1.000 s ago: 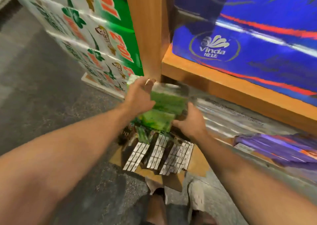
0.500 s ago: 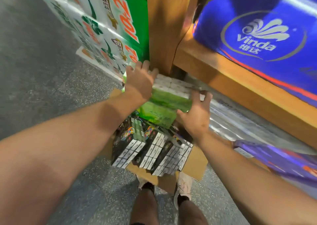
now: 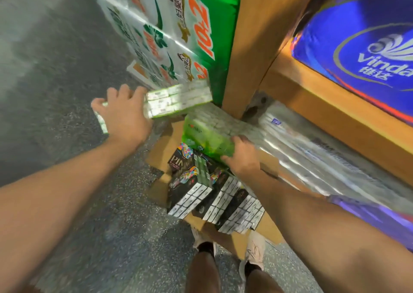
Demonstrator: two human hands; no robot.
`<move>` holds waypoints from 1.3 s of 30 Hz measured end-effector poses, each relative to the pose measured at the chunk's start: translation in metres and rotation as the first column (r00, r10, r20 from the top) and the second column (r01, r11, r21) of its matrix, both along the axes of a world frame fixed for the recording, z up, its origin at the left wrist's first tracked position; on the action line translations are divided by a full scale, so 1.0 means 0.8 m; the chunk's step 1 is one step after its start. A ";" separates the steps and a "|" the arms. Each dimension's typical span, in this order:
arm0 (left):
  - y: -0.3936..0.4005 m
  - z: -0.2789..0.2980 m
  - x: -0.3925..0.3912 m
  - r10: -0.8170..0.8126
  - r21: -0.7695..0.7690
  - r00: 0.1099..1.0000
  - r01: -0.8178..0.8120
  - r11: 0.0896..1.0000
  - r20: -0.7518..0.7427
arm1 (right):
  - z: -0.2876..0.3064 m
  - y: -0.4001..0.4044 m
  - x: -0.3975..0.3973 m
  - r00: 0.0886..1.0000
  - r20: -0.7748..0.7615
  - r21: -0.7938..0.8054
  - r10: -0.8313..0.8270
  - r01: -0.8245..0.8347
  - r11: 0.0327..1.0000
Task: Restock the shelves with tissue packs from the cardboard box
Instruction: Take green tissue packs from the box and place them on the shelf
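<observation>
A speckled grey floor (image 3: 67, 73) stretches away to your left, its surface blurred toward the upper edge of the view. Your beige shoes (image 3: 254, 251) stand on it at the bottom of the frame, with dark socks (image 3: 206, 247) showing above them. A wooden post (image 3: 252, 47) rises ahead of you, its foot meeting the floor, and a tall stack of green-and-white printed cases (image 3: 169, 31) with orange lettering stands just beside it on the left.
</observation>
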State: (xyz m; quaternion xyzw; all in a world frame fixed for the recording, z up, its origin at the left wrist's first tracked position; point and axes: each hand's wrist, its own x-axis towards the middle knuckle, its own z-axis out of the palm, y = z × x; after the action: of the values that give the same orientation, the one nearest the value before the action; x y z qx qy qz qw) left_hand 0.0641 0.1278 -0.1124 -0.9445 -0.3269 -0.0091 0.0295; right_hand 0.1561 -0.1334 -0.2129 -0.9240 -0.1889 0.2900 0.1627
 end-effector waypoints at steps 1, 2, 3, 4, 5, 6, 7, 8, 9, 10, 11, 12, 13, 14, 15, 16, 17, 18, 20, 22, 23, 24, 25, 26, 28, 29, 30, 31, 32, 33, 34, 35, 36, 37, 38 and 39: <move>0.005 -0.009 -0.006 0.064 -0.024 0.998 -0.064 0.998 -0.021 | -0.011 0.012 0.006 0.999 -0.019 -0.029 0.049 -0.050 0.998; 0.009 -0.019 -0.010 0.116 -0.052 0.992 -0.118 0.992 -0.039 | -0.023 0.022 0.011 0.996 -0.044 -0.068 0.075 -0.078 0.995; 0.011 -0.029 -0.014 0.164 -0.082 0.985 -0.168 0.982 -0.052 | -0.034 0.031 0.016 0.995 -0.062 -0.115 0.082 -0.089 0.989; 0.012 -0.038 -0.016 0.211 -0.109 0.976 -0.216 0.970 -0.062 | -0.044 0.038 0.019 0.994 -0.055 -0.165 0.090 -0.098 0.981; 0.012 -0.047 -0.018 0.253 -0.132 0.965 -0.260 0.957 -0.068 | -0.052 0.043 0.020 0.993 -0.020 -0.217 0.114 -0.116 0.969; 0.011 -0.054 -0.019 0.287 -0.149 0.955 -0.295 0.944 -0.074 | -0.058 0.046 0.020 0.987 0.039 -0.267 0.155 -0.139 0.954; 0.010 -0.060 -0.019 0.312 -0.160 0.947 -0.321 0.933 -0.078 | -0.061 0.048 0.018 0.975 0.100 -0.314 0.199 -0.159 0.936; 0.008 -0.066 -0.020 0.329 -0.169 0.941 -0.338 0.926 -0.082 | -0.064 0.048 0.014 0.960 0.148 -0.348 0.237 -0.174 0.921; 0.007 -0.070 -0.021 0.340 -0.177 0.937 -0.350 0.920 -0.085 | -0.065 0.049 0.009 0.950 0.179 -0.365 0.256 -0.177 0.914; 0.006 -0.074 -0.022 0.347 -0.186 0.934 -0.357 0.915 -0.082 | -0.069 0.049 0.006 0.948 0.189 -0.364 0.257 -0.176 0.915; 0.006 -0.076 -0.022 0.356 -0.196 0.931 -0.364 0.911 -0.076 | -0.071 0.050 0.003 0.953 0.171 -0.351 0.248 -0.177 0.920; 0.007 -0.077 -0.022 0.367 -0.207 0.927 -0.374 0.904 -0.072 | -0.071 0.051 0.001 0.962 0.136 -0.325 0.236 -0.182 0.928; 0.008 -0.078 -0.022 0.380 -0.217 0.922 -0.387 0.896 -0.072 | -0.069 0.053 0.000 0.967 0.107 -0.293 0.231 -0.191 0.937; 0.008 -0.077 -0.023 0.393 -0.225 0.916 -0.400 0.889 -0.076 | -0.064 0.054 -0.002 0.965 0.112 -0.261 0.236 -0.200 0.944; 0.009 -0.075 -0.024 0.403 -0.232 0.912 -0.410 0.882 -0.080 | -0.057 0.055 -0.003 0.957 0.149 -0.237 0.249 -0.210 0.949; 0.011 -0.070 -0.025 0.415 -0.240 0.907 -0.421 0.875 -0.079 | -0.046 0.055 -0.005 0.942 0.201 -0.221 0.271 -0.226 0.949; 0.013 -0.063 -0.028 0.428 -0.247 0.901 -0.433 0.867 -0.077 | -0.032 0.055 -0.007 0.925 0.244 -0.210 0.293 -0.245 0.947; 0.015 -0.053 -0.031 0.437 -0.251 0.896 -0.442 0.861 -0.077 | -0.016 0.054 -0.009 0.908 0.280 -0.195 0.312 -0.264 0.945; 0.020 -0.025 -0.039 0.445 -0.238 0.892 -0.451 0.860 -0.082 | 0.021 0.053 -0.011 0.875 0.344 -0.134 0.341 -0.314 0.940; 0.026 0.012 -0.050 0.448 -0.205 0.891 -0.454 0.867 -0.074 | 0.064 0.057 -0.009 0.847 0.373 -0.075 0.379 -0.380 0.922; 0.029 0.033 -0.059 0.452 -0.184 0.890 -0.455 0.871 -0.061 | 0.086 0.061 -0.008 0.831 0.373 -0.066 0.413 -0.421 0.905; 0.031 0.058 -0.069 0.455 -0.163 0.889 -0.456 0.875 -0.044 | 0.110 0.067 -0.009 0.808 0.374 -0.071 0.456 -0.465 0.882; 0.031 0.084 -0.083 0.461 -0.143 0.887 -0.459 0.877 -0.027 | 0.135 0.074 -0.011 0.774 0.382 -0.079 0.505 -0.516 0.853; 0.030 0.112 -0.098 0.468 -0.118 0.884 -0.466 0.877 -0.009 | 0.158 0.081 -0.015 0.731 0.401 -0.084 0.553 -0.571 0.816; 0.022 0.167 -0.134 0.479 -0.050 0.877 -0.478 0.877 0.026 | 0.206 0.098 -0.027 0.633 0.465 -0.091 0.619 -0.661 0.745; 0.014 0.197 -0.156 0.487 -0.004 0.873 -0.487 0.873 0.041 | 0.234 0.107 -0.039 0.587 0.494 -0.095 0.641 -0.696 0.711; 0.006 0.226 -0.181 0.499 0.041 0.865 -0.502 0.864 0.059 | 0.264 0.116 -0.054 0.538 0.521 -0.096 0.663 -0.735 0.671; -0.004 0.255 -0.207 0.519 0.076 0.851 -0.525 0.848 0.079 | 0.292 0.126 -0.072 0.491 0.539 -0.087 0.684 -0.776 0.625; -0.014 0.284 -0.235 0.544 0.101 0.833 -0.552 0.827 0.098 | 0.320 0.134 -0.093 0.441 0.558 -0.071 0.703 -0.819 0.570; -0.024 0.312 -0.265 0.574 0.121 0.811 -0.585 0.802 0.118 | 0.346 0.141 -0.116 0.388 0.582 -0.058 0.715 -0.857 0.512; -0.034 0.341 -0.297 0.603 0.140 0.785 -0.619 0.773 0.141 | 0.374 0.149 -0.142 0.335 0.611 -0.046 0.718 -0.890 0.454; -0.046 0.370 -0.331 0.632 0.156 0.759 -0.651 0.743 0.158 | 0.401 0.156 -0.171 0.283 0.640 -0.033 0.714 -0.919 0.393; -0.059 0.399 -0.368 0.662 0.175 0.729 -0.685 0.708 0.174 | 0.429 0.162 -0.203 0.229 0.668 -0.021 0.708 -0.945 0.326; -0.072 0.426 -0.407 0.691 0.197 0.697 -0.717 0.669 0.190 | 0.456 0.168 -0.239 0.172 0.694 -0.015 0.699 -0.967 0.254; -0.086 0.454 -0.447 0.718 0.213 0.663 -0.748 0.628 0.211 | 0.480 0.175 -0.277 0.114 0.712 -0.023 0.693 -0.982 0.186; -0.101 0.481 -0.489 0.742 0.217 0.627 -0.779 0.588 0.238 | 0.503 0.180 -0.316 0.060 0.731 -0.031 0.680 -0.992 0.121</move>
State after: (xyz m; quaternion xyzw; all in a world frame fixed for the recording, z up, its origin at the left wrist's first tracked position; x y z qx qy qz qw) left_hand -0.3275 0.0467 0.2723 -0.6950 -0.6950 -0.1024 0.1533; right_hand -0.0971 0.0103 0.1896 -0.5629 -0.8185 -0.0347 0.1094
